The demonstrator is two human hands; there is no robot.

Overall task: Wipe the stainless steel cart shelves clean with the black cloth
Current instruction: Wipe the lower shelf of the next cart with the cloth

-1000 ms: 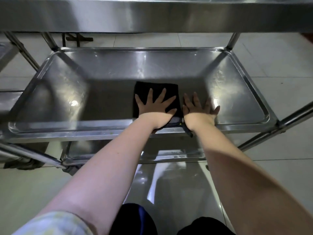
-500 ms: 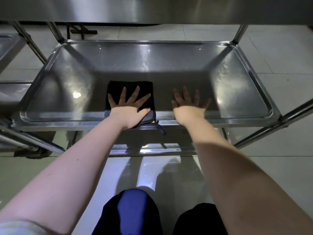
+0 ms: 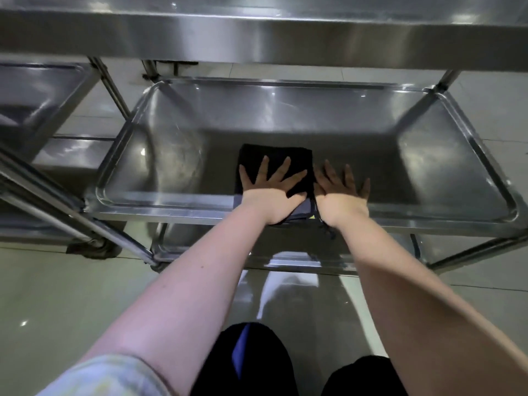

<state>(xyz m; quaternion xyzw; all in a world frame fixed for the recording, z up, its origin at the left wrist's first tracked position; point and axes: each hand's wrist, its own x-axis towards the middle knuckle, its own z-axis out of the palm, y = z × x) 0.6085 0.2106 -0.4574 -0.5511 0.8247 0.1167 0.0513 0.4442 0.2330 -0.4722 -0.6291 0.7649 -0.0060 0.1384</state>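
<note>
The black cloth (image 3: 275,155) lies folded on the middle shelf (image 3: 314,115) of the stainless steel cart, close to its front rim and a little left of centre. My left hand (image 3: 271,191) presses flat on the cloth with fingers spread; the cloth's near edge hangs over the rim. Just to its right, my right hand (image 3: 340,192) rests flat on bare steel, fingers apart, touching the cloth's right edge. A smeared patch (image 3: 183,158) shows on the shelf to the left of the cloth.
The cart's top shelf (image 3: 257,32) overhangs the middle one. A lower shelf (image 3: 285,262) shows under the front rim. Another steel cart (image 3: 43,90) stands to the left, with slanted tube legs (image 3: 71,215) between them. Grey floor tiles surround the carts, and my knees are at the bottom.
My left hand slid the cloth leftwards along the front of the shelf. My right hand followed and is beside the cloth again after a brief gap.
</note>
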